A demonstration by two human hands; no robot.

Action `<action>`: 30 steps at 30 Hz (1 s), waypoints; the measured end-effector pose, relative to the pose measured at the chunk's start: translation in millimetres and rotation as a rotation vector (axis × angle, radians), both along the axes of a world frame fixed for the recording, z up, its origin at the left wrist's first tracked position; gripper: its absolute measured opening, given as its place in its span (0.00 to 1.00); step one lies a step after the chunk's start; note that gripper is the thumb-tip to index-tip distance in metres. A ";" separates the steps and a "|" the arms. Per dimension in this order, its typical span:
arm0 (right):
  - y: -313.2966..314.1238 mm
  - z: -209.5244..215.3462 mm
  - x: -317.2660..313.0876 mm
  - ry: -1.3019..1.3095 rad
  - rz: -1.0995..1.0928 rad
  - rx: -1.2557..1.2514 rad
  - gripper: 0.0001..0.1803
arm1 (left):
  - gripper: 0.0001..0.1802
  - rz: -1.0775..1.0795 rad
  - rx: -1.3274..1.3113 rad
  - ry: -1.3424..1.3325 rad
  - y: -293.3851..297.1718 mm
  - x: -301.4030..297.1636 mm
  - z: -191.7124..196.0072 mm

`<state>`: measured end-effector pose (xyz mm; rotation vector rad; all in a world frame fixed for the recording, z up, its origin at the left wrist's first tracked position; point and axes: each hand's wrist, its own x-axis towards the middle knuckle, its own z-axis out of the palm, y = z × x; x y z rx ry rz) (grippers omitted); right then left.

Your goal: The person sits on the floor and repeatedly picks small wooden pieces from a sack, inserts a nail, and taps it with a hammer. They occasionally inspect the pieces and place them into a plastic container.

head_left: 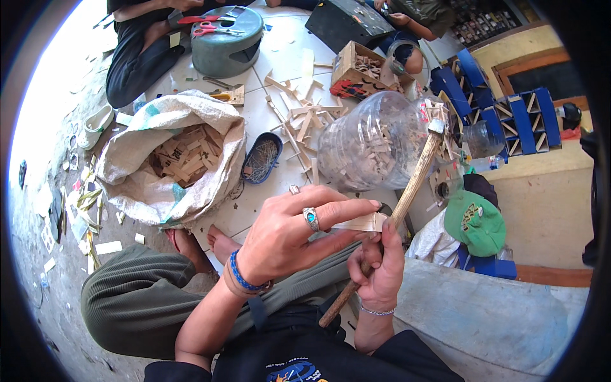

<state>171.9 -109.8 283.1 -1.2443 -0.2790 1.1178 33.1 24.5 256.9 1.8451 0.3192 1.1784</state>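
A hammer (415, 181) with a rough wooden handle slants across my right side, its metal head up beside the clear jug. My right hand (375, 270) is closed round the lower part of this handle, and its thumb and fingertips meet the end of a small pale wood piece (361, 222). From the left, my left hand (299, 230) pinches the same wood piece between its fingers; its thumb is mostly hidden. Beyond my left hand lies a blue oval dish (274, 167) of nails.
A white woven sack (124, 191) of wood offcuts stands left. A big clear plastic jug (344, 143) holds wood pieces, with joined sticks (305, 114) beside it. Scissors (213, 29) rest on an upturned grey-green bucket (223, 54). Two other people sit at the far side. Right are a green cap (474, 223) and blue racks (538, 121).
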 end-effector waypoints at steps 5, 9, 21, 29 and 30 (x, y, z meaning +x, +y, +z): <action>0.8 -0.1 0.2 0.035 0.025 0.032 0.21 | 0.31 -0.005 -0.001 0.015 0.5 -1.1 -1.7; 1.7 0.7 -1.2 0.022 0.022 0.011 0.21 | 0.30 0.003 0.014 0.004 0.1 0.2 -1.6; 4.9 2.5 -5.1 -0.004 0.008 0.002 0.21 | 0.29 0.027 0.033 0.016 -1.2 0.3 -0.3; 4.7 1.4 -4.7 0.025 0.001 0.022 0.21 | 0.29 0.030 0.039 0.024 -1.2 1.8 -0.5; 4.8 1.1 -4.6 0.002 0.007 0.008 0.21 | 0.29 0.027 0.037 0.025 -1.0 1.8 -0.6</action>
